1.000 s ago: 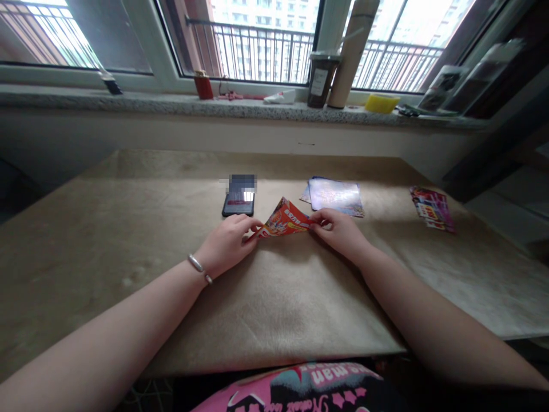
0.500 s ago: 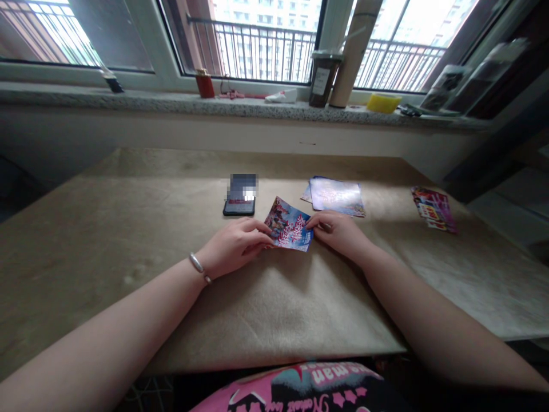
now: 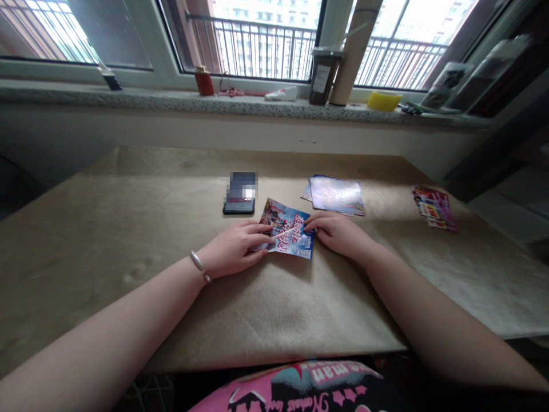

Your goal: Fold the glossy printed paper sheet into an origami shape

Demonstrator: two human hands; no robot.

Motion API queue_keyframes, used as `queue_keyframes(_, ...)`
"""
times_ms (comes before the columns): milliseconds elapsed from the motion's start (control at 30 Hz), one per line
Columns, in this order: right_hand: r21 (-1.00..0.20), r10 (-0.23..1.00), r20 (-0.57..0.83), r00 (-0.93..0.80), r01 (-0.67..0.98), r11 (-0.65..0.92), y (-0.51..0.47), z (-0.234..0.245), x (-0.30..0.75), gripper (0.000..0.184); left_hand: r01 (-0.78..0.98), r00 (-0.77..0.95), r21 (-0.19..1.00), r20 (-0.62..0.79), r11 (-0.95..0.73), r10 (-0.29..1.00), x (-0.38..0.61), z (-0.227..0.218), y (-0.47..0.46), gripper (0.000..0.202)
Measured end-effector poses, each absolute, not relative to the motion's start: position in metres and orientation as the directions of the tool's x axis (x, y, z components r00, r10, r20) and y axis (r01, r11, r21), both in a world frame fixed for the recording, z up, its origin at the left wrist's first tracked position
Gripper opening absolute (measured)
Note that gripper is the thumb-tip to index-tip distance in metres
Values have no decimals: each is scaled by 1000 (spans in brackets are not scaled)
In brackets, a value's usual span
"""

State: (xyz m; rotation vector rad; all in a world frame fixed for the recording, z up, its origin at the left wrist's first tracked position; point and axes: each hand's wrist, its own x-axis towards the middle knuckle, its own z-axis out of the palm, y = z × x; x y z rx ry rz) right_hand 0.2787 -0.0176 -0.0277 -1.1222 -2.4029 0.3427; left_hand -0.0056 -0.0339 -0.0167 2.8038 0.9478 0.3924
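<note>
A blue printed leaflet (image 3: 291, 232) with red lettering and a small QR code lies on the beige table top (image 3: 128, 229), a white crease line showing across it. My left hand (image 3: 234, 249), with a silver bracelet on the wrist, holds its left edge, the fingers lying over the paper. My right hand (image 3: 338, 233) grips the right edge with its fingertips. Just beyond the leaflet, a smartphone (image 3: 239, 207) lies face up, its upper part blurred out.
A shiny stack of leaflets (image 3: 337, 195) lies right of the phone, and a colourful pink-and-red leaflet pile (image 3: 434, 208) sits further right. On the granite windowsill (image 3: 214, 102) stand a red cup (image 3: 204, 83), a dark jar (image 3: 322, 77) and a cardboard tube (image 3: 355, 51).
The leaflet, red side up and folded a second ago, now shows its blue side and lies flatter between my hands, with a crease visible. Both hands have stayed close to it.
</note>
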Motion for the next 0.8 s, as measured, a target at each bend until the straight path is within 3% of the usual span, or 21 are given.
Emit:
queue_keyframes(233, -438, 862, 268, -431, 742, 507, -24, -20, 273, 21, 652, 706, 180, 213, -737, 676, 5, -14, -43, 34)
queue_keyframes(500, -350, 765, 295, -573, 680, 644, -34, -12, 263, 23, 688, 660, 192, 236, -700, 713, 9, -19, -46, 39)
queue_keyframes(633, -355, 710, 244, -661, 620, 700, -38, -8, 261, 30, 725, 601, 224, 257, -651, 757, 12, -19, -48, 41)
queue_keyframes(800, -301, 673, 219, -706, 607, 735, -38, -12, 260, 26, 756, 569, 222, 244, -616, 786, 14, -20, -50, 42)
